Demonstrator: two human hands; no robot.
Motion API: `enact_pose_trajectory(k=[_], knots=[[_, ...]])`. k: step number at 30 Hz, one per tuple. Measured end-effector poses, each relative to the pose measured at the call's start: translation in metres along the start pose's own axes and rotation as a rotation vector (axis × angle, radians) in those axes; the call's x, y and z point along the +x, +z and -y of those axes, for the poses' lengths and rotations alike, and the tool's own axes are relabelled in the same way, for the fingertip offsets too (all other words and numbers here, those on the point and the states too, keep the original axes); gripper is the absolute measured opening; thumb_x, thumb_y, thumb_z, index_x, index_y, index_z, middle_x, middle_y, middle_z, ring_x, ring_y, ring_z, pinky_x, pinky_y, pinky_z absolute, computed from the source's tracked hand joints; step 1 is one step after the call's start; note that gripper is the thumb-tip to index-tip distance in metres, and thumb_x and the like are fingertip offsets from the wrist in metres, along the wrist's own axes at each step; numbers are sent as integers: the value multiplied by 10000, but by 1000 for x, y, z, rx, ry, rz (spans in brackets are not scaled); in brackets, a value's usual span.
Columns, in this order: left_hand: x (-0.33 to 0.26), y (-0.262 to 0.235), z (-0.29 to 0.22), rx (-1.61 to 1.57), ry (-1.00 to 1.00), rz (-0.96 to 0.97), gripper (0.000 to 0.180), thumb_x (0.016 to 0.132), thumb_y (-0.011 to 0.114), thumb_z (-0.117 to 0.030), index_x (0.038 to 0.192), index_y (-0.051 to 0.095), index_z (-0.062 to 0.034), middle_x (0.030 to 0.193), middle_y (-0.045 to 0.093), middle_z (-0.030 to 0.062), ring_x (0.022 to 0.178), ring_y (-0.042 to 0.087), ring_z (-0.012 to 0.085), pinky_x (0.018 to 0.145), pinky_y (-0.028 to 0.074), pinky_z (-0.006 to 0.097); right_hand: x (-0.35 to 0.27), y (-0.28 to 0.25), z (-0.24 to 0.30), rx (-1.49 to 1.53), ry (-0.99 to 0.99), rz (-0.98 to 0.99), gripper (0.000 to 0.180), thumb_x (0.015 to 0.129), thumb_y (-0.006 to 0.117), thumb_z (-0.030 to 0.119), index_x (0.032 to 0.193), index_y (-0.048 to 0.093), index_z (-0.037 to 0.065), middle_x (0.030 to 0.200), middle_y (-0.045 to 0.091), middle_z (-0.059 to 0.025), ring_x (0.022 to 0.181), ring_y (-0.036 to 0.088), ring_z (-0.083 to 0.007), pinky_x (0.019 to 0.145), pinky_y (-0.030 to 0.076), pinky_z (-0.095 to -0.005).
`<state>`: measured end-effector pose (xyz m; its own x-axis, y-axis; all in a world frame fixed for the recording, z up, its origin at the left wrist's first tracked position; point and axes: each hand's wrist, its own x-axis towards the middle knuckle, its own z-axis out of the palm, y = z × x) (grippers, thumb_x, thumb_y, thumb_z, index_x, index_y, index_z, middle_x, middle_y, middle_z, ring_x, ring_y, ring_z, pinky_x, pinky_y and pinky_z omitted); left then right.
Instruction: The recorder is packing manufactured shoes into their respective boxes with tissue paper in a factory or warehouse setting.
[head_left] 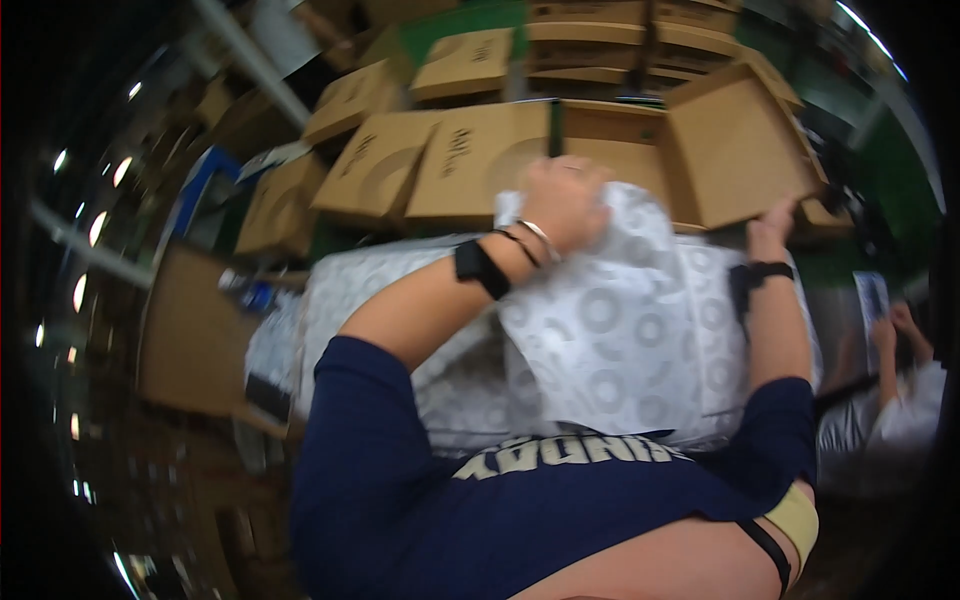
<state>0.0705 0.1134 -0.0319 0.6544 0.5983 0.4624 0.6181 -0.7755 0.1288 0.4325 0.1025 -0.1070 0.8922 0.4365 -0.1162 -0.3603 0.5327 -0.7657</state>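
White patterned bag (610, 320) stands upright, left hand (562, 200) gripping its top, right hand (772, 228) holding a cardboard flap (735, 150).

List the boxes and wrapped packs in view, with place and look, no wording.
Open box: upper right, right hand on its edge; brown cardboard, flaps up.
Wrapped pack: centre, under the left hand; white, grey rings.
Flat boxes: upper centre; brown, overlapping.

Centre frame: left hand (562, 200) grips the top of a white ring-patterned wrapped bundle (610, 330). Right hand (772, 228) touches an open cardboard box flap (735, 150). Flat cardboard boxes (470, 160) fill the upper frame.
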Motion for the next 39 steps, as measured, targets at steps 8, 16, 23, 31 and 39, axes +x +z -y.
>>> enact_pose_trajectory(k=[8, 16, 23, 31, 39], knots=[[-120, -42, -29, 43, -96, 436, 658, 666, 641, -411, 1221, 437, -124, 1290, 338, 233, 1207, 269, 436, 954, 192, 585, -6, -8, -7, -620, 145, 287, 648, 808, 518, 449, 1249, 337, 11, 1205, 443, -146, 1102, 436, -263, 868, 381, -413], [-182, -21, -25, -514, -632, 231, 828, 720, 652, -258, 1346, 154, -48, 1322, 258, 268, 1235, 280, 354, 1018, 237, 348, -191, -57, 48, -1119, 744, 1245, 772, 745, 611, 252, 1343, 169, 43, 1056, 453, -103, 887, 515, -203, 656, 510, -321], [-178, -11, -32, -1418, -723, 51, 904, 687, 655, -58, 1365, 57, -69, 1281, 324, 121, 1148, 358, 196, 973, 286, 296, -255, -58, 54, -684, 723, 1129, 788, 636, 661, 30, 1288, 222, -22, 1180, 432, -117, 1066, 442, -176, 936, 346, -301], [-17, 2, 45, -1567, -607, 56, 825, 713, 640, -48, 1336, 99, -30, 1184, 416, 155, 1028, 476, 219, 822, 450, 321, -166, 45, 30, -560, 577, 883, 516, 711, 592, 41, 1160, 357, -56, 1049, 526, -176, 879, 575, -227, 779, 478, -326], [65, 106, 75, 57, -725, 475, 858, 678, 630, -505, 1364, 203, -215, 1381, 206, 219, 1236, 281, 378, 976, 283, 444, -91, 58, -62, -1400, -250, 812, 492, 693, 636, 144, 1130, 470, -9, 1028, 558, -219, 928, 559, -348, 808, 452, -387]])
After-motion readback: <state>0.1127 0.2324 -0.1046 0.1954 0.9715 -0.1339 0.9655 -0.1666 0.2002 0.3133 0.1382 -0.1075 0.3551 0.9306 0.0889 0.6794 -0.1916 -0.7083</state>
